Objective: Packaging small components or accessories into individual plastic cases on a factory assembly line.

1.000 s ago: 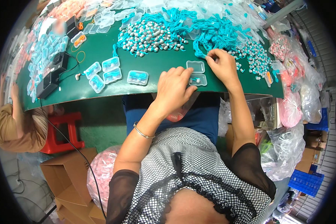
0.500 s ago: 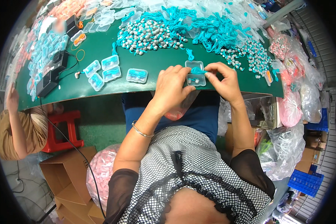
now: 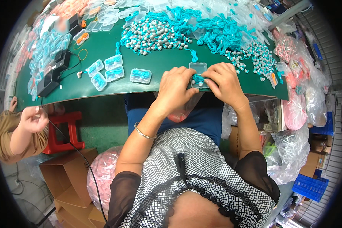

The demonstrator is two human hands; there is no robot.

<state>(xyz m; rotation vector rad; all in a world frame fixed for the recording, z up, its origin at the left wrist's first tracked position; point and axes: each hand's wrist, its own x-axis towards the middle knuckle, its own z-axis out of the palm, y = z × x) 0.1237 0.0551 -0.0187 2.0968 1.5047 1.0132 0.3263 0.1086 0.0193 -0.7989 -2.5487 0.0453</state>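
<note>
A small clear plastic case (image 3: 198,67) lies opened at the table's front edge, lid half away from me. Its near half holds a coiled turquoise cord (image 3: 198,78) with small pale ends. My left hand (image 3: 175,84) grips the case's left side, thumb at the near edge. From the right, my right hand (image 3: 225,82) has its fingertips closed on the cord inside; they partly hide it. Just beyond the case lies a folded turquoise bundle (image 3: 194,56). To the left sit several closed cases with cords in them, the nearest a clear case (image 3: 140,76).
Beyond my hands lie a heap of grey-and-turquoise small pieces (image 3: 152,36) and a pile of turquoise cords (image 3: 222,32). Black boxes (image 3: 49,82) with cables stand at the left. Another person's hand (image 3: 33,119) is at far left, near a red stool (image 3: 70,131).
My right hand has moved left and lowered the cord bundle into the case's near half. My left hand stays put. The other person's hand has come away from the table edge.
</note>
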